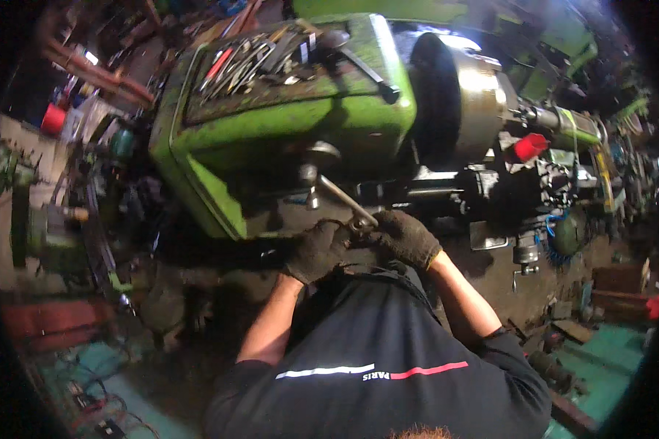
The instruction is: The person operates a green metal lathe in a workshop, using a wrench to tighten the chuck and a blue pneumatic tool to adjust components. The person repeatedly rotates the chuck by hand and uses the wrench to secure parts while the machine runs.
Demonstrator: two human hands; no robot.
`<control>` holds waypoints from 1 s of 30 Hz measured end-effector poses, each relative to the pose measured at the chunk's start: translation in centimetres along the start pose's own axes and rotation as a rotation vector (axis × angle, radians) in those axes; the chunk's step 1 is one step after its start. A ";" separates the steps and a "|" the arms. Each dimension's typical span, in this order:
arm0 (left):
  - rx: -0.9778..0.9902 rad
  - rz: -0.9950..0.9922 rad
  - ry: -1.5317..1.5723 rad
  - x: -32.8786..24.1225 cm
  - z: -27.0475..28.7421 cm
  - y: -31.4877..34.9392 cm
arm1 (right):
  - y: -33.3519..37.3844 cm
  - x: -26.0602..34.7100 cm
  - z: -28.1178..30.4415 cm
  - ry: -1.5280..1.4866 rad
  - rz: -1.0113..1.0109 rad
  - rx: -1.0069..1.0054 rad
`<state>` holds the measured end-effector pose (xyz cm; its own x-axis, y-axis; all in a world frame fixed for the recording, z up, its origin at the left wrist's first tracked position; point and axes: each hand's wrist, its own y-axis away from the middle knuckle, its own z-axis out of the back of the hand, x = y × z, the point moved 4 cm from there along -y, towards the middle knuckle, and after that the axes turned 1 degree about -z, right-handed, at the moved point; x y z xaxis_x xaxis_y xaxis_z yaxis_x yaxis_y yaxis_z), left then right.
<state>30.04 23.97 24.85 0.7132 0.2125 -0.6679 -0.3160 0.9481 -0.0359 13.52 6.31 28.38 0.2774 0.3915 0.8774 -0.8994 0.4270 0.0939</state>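
Just below the centre of the frame, the gloved left hand (pixel 318 250) and right hand (pixel 408 239) come close together in front of a green lathe headstock (pixel 293 121). Between them sits a small dark metal piece with a ring-like part (pixel 359 224). The left hand is half curled, fingers bent toward that piece; the right hand is bent in from the other side, by the lower end of a slanting metal lever (pixel 340 194). How firmly either grips, and whether piece and lever are joined, I cannot tell. To work well here, I would steady the piece with the left hand and leave fine turning to the right, since thick gloves probably dull the feel of small parts. Both hands are best kept well apart from the lathe chuck (pixel 483 95), right of upper centre, because glove fabric could snag if it turned.
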 end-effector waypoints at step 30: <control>-0.386 -0.402 -0.746 -30.9 10.9 -42.6 | -13.6 8.8 44.7 1.041 0.302 -0.345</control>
<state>28.26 -20.45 55.13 0.9896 0.1089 0.0944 -0.0483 0.8676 -0.4949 13.14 -32.46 55.85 0.3559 0.9345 0.0100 -0.8805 0.3389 -0.3313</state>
